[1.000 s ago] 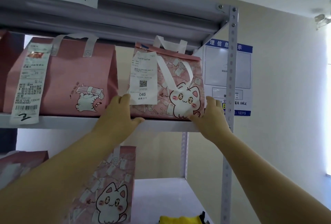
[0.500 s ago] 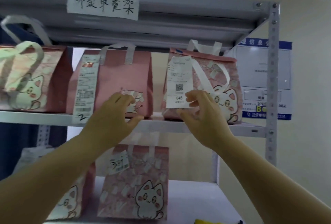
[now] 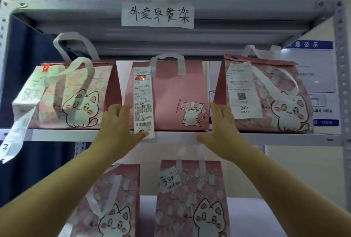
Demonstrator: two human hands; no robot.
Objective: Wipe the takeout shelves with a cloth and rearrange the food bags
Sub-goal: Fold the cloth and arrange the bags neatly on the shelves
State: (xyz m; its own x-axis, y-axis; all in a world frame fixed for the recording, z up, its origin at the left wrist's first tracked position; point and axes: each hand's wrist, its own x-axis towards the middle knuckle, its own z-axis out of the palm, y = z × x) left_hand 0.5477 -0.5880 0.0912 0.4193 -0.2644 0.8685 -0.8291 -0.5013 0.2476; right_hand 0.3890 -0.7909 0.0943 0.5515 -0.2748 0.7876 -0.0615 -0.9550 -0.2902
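Left hand (image 3: 117, 128) and right hand (image 3: 224, 128), fingers straight, flank the middle bag (image 3: 171, 94) at twelve o'clock on the upper shelf (image 3: 76, 134). Rearranging looks underway; no cloth shows, so wiping cannot be judged.

This is the pickup corner of a food shop or restaurant that sends out takeout orders. A bolt-together steel rack (image 3: 340, 85) carries a taped-on handwritten paper label (image 3: 157, 15) reading 外卖取餐架, "takeout pickup shelf". Its levels hold pink cat-print food bags (image 3: 171, 92) with printed order receipts (image 3: 242, 90) showing barcodes, a QR code and numbers such as 046. On the wall behind hangs a blue-headed public notice poster (image 3: 315, 69) marked 12315.
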